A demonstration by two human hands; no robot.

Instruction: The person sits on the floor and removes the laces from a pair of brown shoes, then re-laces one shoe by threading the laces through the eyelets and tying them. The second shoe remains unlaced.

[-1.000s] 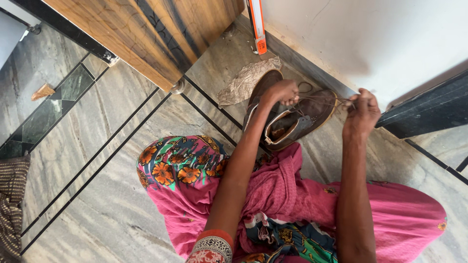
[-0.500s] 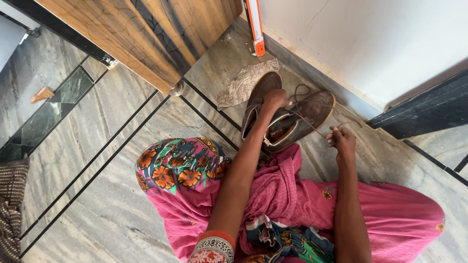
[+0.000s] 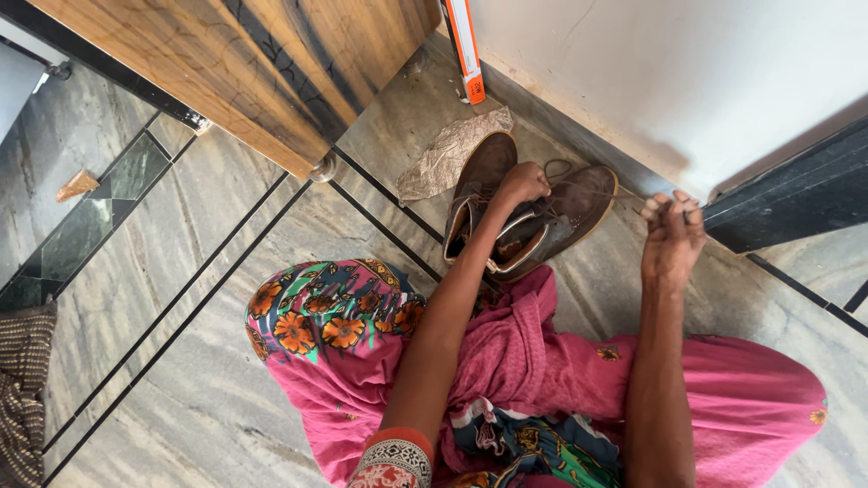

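Observation:
Two brown lace-up boots stand side by side on the marble floor by the wall: the right boot (image 3: 579, 206) and the left boot (image 3: 481, 172). My left hand (image 3: 524, 183) rests closed on the right boot's eyelets, pinching the lace there. Off to the right, my right hand (image 3: 672, 233) is closed on the brown shoelace (image 3: 624, 195), which runs taut from the boot to my fingers. Below the boots lie my knees under pink and floral cloth (image 3: 506, 361).
A crumpled brown paper (image 3: 448, 154) lies beside the boots. A wooden door (image 3: 271, 63) stands behind on the left, an orange-and-white strip (image 3: 467, 50) leans at the wall's corner, and a dark stone sill (image 3: 796, 199) is at right. A striped mat (image 3: 23, 380) lies far left.
My right hand dropped toward the floor near the boot half a second ago, then rose again to the right, pulling the lace taut. My left hand stayed on the boot.

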